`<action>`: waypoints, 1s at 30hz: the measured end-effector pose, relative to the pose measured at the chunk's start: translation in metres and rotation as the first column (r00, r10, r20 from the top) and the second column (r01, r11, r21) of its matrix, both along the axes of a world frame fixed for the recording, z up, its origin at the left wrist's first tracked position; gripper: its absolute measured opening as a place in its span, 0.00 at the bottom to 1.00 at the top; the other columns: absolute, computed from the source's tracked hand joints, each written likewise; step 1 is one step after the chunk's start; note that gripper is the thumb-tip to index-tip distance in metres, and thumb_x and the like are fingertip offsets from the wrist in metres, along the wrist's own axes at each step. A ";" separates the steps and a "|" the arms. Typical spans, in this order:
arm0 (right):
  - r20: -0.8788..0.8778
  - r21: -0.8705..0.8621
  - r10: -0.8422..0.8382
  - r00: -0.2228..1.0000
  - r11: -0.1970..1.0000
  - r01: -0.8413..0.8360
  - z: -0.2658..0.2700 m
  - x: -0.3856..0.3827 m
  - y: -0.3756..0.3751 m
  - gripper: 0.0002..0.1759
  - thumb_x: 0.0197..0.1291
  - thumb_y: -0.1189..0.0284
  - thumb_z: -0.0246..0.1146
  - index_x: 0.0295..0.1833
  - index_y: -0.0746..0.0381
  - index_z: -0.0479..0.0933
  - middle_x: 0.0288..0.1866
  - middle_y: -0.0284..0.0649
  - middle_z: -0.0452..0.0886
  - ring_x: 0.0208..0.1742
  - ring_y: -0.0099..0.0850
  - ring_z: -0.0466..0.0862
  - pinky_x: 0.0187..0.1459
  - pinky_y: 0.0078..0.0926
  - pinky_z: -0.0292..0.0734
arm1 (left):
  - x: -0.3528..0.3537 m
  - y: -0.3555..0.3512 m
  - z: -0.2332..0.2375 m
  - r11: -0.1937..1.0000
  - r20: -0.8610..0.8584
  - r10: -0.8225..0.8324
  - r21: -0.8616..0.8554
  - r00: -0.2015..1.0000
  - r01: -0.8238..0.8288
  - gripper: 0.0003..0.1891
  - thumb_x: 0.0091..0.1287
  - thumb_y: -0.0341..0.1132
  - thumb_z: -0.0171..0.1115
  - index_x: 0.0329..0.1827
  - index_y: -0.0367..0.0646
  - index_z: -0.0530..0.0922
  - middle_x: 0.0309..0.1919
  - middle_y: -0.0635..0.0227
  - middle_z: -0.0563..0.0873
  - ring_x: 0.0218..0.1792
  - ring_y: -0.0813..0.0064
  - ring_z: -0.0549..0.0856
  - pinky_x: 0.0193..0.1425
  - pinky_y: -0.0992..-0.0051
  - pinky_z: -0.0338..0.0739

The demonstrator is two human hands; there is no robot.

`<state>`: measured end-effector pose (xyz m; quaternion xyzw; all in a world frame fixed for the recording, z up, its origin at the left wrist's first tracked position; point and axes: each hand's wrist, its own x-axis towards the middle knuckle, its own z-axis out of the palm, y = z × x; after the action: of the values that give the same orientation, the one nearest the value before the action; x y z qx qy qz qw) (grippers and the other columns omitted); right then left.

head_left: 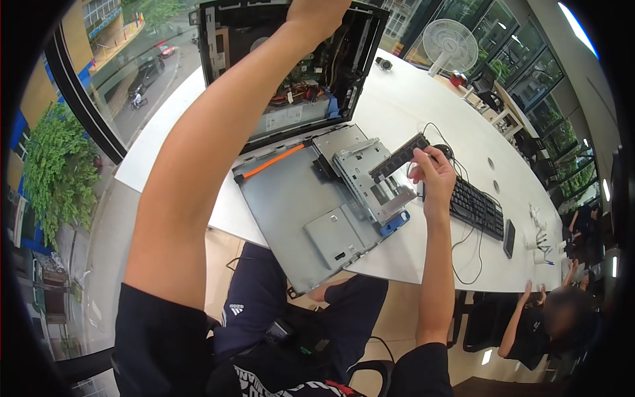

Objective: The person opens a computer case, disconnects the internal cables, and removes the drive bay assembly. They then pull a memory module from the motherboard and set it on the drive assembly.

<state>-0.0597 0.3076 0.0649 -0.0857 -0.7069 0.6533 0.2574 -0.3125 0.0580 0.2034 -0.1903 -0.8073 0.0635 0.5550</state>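
Between the thumb and fingers of my right hand (433, 177) is a dark RAM stick (397, 159), held at a slant above the metal drive bracket (367, 173). My left hand (319, 18) reaches to the top edge of the open computer case (366, 83); its fingers are cut off by the frame. Inside the case I see a green circuit board and bundled cables, partly covered by my left forearm. The metal side panel (281, 198), with an orange cable along one edge, lies in front of the case and overhangs the table edge.
On the white table (397, 99) are a black keyboard (476, 208), a phone (508, 238), loose cables and a wristwatch (383, 63). A white fan (450, 45) stands at the back. Another person (536, 331) sits at the lower right. Windows line the left.
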 end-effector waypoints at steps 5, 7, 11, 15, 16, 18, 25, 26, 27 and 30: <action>-0.027 -0.049 -0.083 0.996 0.995 0.082 -0.029 -0.002 0.005 0.31 0.67 0.72 0.73 0.73 0.67 0.73 0.33 0.37 0.88 0.23 0.14 0.74 0.27 0.15 0.65 | 0.002 0.002 0.003 1.000 0.042 0.031 -0.005 0.999 -0.031 0.11 0.68 0.37 0.64 0.47 0.40 0.84 0.42 0.62 0.87 0.47 0.64 0.90 0.47 0.66 0.85; -0.011 -0.001 -0.125 0.992 0.992 0.125 -0.025 0.004 -0.003 0.32 0.68 0.73 0.71 0.75 0.64 0.72 0.33 0.35 0.88 0.23 0.13 0.72 0.27 0.15 0.64 | 0.002 0.001 0.005 1.000 0.084 -0.010 0.028 0.996 0.008 0.13 0.68 0.39 0.66 0.48 0.39 0.83 0.42 0.62 0.86 0.48 0.63 0.90 0.47 0.65 0.86; -0.006 0.043 -0.103 0.995 0.994 0.103 -0.044 0.005 0.005 0.16 0.69 0.73 0.70 0.60 0.66 0.84 0.35 0.37 0.90 0.30 0.16 0.81 0.34 0.15 0.70 | 0.014 0.000 0.010 0.999 0.145 0.042 0.020 0.989 -0.045 0.16 0.67 0.44 0.72 0.47 0.41 0.81 0.42 0.61 0.88 0.48 0.62 0.91 0.49 0.63 0.88; -0.070 0.189 -0.087 0.994 0.977 0.099 -0.052 0.002 0.007 0.12 0.69 0.70 0.68 0.52 0.67 0.88 0.39 0.38 0.92 0.41 0.23 0.89 0.47 0.23 0.78 | 0.013 0.001 0.012 0.998 0.145 0.068 -0.003 0.987 -0.068 0.18 0.68 0.45 0.72 0.48 0.40 0.81 0.41 0.61 0.89 0.48 0.62 0.91 0.48 0.63 0.88; -0.081 0.255 -0.073 0.994 0.963 0.092 -0.051 0.003 0.007 0.12 0.69 0.70 0.68 0.51 0.67 0.88 0.41 0.39 0.93 0.44 0.24 0.90 0.51 0.26 0.79 | 0.014 0.001 0.012 0.997 0.140 0.082 -0.017 0.987 -0.081 0.18 0.68 0.45 0.72 0.48 0.40 0.81 0.42 0.61 0.89 0.48 0.62 0.91 0.48 0.63 0.88; -0.120 0.351 -0.008 0.993 0.935 0.050 -0.049 0.006 0.004 0.12 0.69 0.67 0.68 0.50 0.63 0.90 0.42 0.39 0.93 0.47 0.28 0.88 0.55 0.30 0.78 | 0.018 0.002 0.012 0.998 0.151 0.065 -0.003 0.986 -0.066 0.18 0.68 0.46 0.72 0.48 0.39 0.82 0.43 0.60 0.89 0.48 0.61 0.91 0.48 0.63 0.88; -0.177 0.601 0.021 0.984 0.794 0.091 -0.041 0.013 -0.008 0.12 0.72 0.68 0.66 0.50 0.62 0.91 0.40 0.38 0.89 0.47 0.30 0.83 0.53 0.27 0.75 | 0.023 0.002 0.009 1.000 0.125 0.031 -0.006 0.992 -0.031 0.18 0.67 0.45 0.73 0.47 0.40 0.81 0.43 0.60 0.88 0.50 0.61 0.90 0.49 0.63 0.88; -0.154 0.618 0.005 0.988 0.781 0.093 -0.040 0.015 -0.007 0.13 0.73 0.69 0.64 0.52 0.62 0.90 0.42 0.39 0.89 0.47 0.29 0.82 0.53 0.26 0.75 | 0.023 0.002 0.009 0.999 0.124 0.031 -0.009 0.992 -0.031 0.18 0.67 0.45 0.73 0.46 0.40 0.81 0.43 0.60 0.88 0.50 0.62 0.90 0.49 0.63 0.87; -0.164 0.597 -0.013 0.986 0.795 0.110 -0.040 0.016 -0.008 0.12 0.72 0.68 0.65 0.50 0.62 0.91 0.42 0.38 0.89 0.47 0.30 0.82 0.53 0.28 0.75 | 0.024 0.002 0.009 1.000 0.120 0.027 -0.014 0.992 -0.026 0.18 0.66 0.45 0.73 0.46 0.40 0.81 0.43 0.60 0.88 0.50 0.62 0.90 0.50 0.63 0.87; -0.194 0.552 -0.062 0.979 0.818 0.161 -0.042 0.016 -0.008 0.11 0.70 0.67 0.67 0.48 0.61 0.91 0.44 0.39 0.87 0.47 0.33 0.83 0.52 0.31 0.76 | 0.026 0.002 0.008 0.999 0.112 0.023 -0.030 0.993 -0.020 0.18 0.66 0.46 0.72 0.47 0.40 0.81 0.44 0.60 0.87 0.51 0.62 0.90 0.50 0.63 0.87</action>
<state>-0.0437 0.2998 0.0227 0.0081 -0.8380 0.4035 0.3673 -0.2864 0.0600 0.2118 -0.1928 -0.8382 0.0702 0.5053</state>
